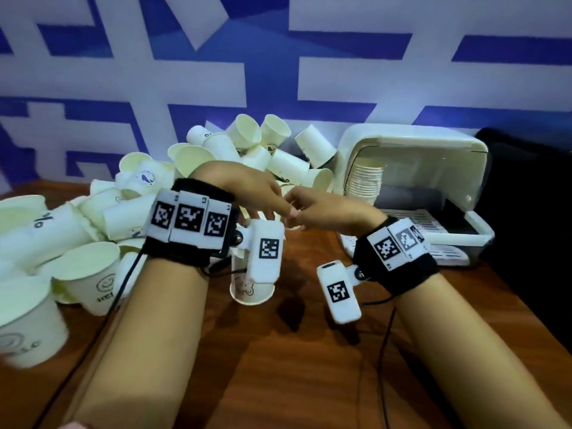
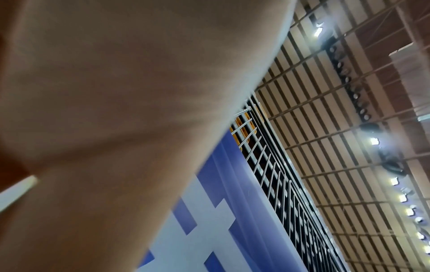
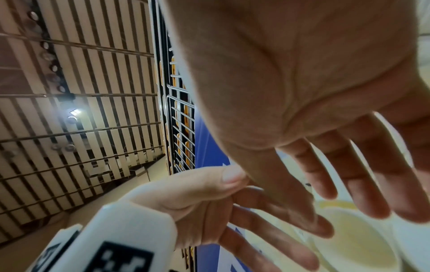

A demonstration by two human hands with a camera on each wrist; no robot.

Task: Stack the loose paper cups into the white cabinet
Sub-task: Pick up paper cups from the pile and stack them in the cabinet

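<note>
Loose white paper cups (image 1: 247, 147) lie heaped across the left and back of the wooden table (image 1: 278, 366). At the right stands the white cabinet (image 1: 411, 144), lid raised, with a nested cup stack (image 1: 365, 181) inside at its left. My left hand (image 1: 266, 199) and right hand (image 1: 306, 209) meet fingertip to fingertip in front of the pile, above a cup rim (image 1: 291, 226). In the right wrist view my right hand (image 3: 349, 193) spreads straight fingers over an open cup mouth (image 3: 353, 239), and my left hand (image 3: 221, 202) touches it with its thumb. The left wrist view shows mostly my palm (image 2: 116, 110).
Another cup (image 1: 247, 289) sits on the table under my left wrist camera. More cups (image 1: 83, 274) crowd the near left edge. A black object (image 1: 526, 212) stands right of the cabinet. Cables run from both wrists over the table. A blue and white wall is behind.
</note>
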